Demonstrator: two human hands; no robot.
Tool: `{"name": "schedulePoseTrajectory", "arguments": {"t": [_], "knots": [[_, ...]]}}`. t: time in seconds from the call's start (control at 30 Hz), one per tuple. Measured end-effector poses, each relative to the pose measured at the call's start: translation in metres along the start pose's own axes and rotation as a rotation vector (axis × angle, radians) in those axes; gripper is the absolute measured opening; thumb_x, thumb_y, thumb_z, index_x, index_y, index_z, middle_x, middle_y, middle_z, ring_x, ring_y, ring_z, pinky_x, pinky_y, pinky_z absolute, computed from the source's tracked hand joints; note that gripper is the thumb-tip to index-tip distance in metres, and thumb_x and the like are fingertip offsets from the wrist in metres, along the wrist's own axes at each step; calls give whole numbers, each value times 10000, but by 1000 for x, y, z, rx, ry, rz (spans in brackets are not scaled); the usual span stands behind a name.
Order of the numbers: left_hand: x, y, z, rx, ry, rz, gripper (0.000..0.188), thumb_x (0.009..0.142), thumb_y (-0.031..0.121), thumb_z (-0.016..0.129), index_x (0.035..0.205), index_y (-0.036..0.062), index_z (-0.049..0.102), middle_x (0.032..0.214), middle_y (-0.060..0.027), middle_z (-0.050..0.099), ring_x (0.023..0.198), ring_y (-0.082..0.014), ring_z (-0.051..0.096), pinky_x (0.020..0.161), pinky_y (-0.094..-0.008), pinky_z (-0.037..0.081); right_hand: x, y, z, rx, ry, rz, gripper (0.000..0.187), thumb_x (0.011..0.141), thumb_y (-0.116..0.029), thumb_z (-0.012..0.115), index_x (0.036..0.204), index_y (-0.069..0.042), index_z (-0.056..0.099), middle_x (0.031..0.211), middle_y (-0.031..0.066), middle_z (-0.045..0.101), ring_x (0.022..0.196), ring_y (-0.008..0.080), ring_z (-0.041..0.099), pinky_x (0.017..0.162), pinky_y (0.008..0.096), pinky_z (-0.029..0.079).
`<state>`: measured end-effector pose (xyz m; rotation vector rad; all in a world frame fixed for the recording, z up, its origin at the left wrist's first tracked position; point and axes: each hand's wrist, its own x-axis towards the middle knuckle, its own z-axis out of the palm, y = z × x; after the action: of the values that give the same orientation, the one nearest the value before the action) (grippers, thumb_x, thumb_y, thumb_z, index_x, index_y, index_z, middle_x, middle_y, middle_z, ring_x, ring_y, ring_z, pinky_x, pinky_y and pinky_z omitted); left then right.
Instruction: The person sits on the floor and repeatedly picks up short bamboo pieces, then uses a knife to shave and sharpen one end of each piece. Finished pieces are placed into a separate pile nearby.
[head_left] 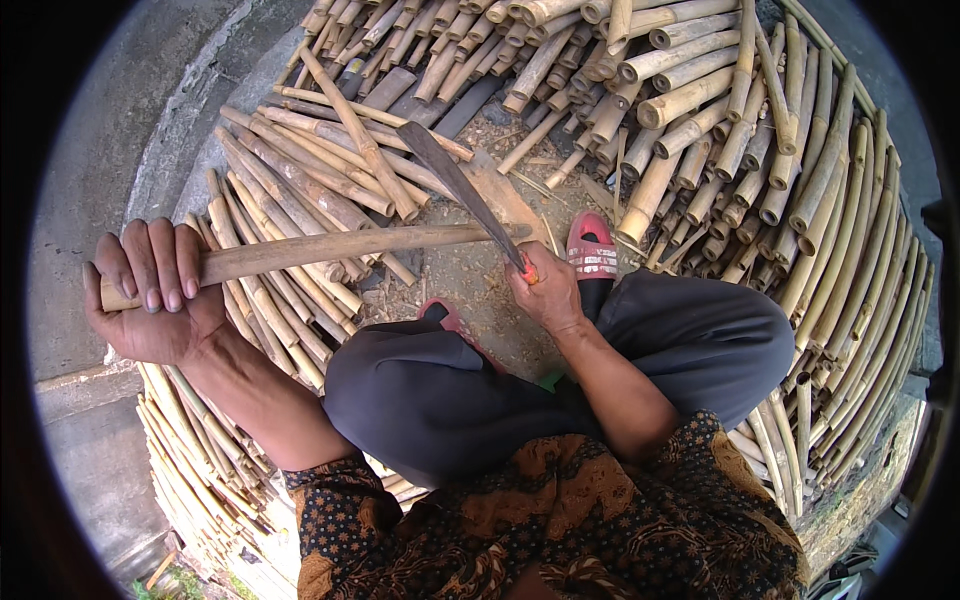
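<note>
At the left, my left hand (160,285) is wrapped round one end of a bamboo pole (340,248). The pole runs sideways to the right, and its far end lies close to my right hand (548,290). My right hand is closed on the handle of a machete, of which only a bit of orange-red shows at the grip. The dark machete blade (455,175) points up and to the left, crossing the pole near its right end. Whether blade and pole touch, I cannot tell.
Stacked bamboo poles (690,95) rise at the far side and right. More bamboo poles (290,170) lie in a heap at the left. Wood chips litter the ground (450,270) between my feet, which wear red sandals (592,250). A concrete surface (105,190) lies at far left.
</note>
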<state>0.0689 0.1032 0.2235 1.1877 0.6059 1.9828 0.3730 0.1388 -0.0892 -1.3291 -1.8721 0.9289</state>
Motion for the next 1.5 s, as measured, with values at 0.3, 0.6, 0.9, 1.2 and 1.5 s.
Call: {"name": "schedulePoseTrajectory", "arguments": {"t": [0.3,0.6,0.9,1.2,1.5], "knots": [[31,-7,17,70,-21,24,407,1036,324,338,682,145,430,511,33,368,398,-62,338,370,-194,333,-8,41,6,-216,-97,524,314,921,-323,622,1007,-27,677,959,260,702,918,459,682,825,521,531],[35,-10,20,28,-122,-11,433,1048,340,328,673,149,433,504,42,391,398,-58,364,369,-190,349,7,1,16,-173,-220,347,263,902,-279,648,1018,-44,628,906,305,685,889,494,671,789,543,533],[42,-17,31,26,-198,-58,435,1049,332,329,667,147,424,501,31,400,397,-65,375,365,-194,364,-3,3,11,-27,-121,114,248,896,-247,643,1023,-36,620,876,302,683,849,492,674,766,550,529],[59,-30,49,-57,-349,-92,413,1045,319,316,684,146,418,512,32,409,411,-60,356,378,-187,372,4,3,4,34,-6,149,229,932,-262,653,941,-35,631,790,271,666,801,475,671,705,517,528],[70,-36,55,-35,-330,-104,425,1045,319,287,678,141,406,492,40,355,401,-69,290,370,-198,318,5,8,6,-91,-151,300,272,908,-291,629,1013,-40,639,897,303,687,893,493,671,793,545,530]]}}
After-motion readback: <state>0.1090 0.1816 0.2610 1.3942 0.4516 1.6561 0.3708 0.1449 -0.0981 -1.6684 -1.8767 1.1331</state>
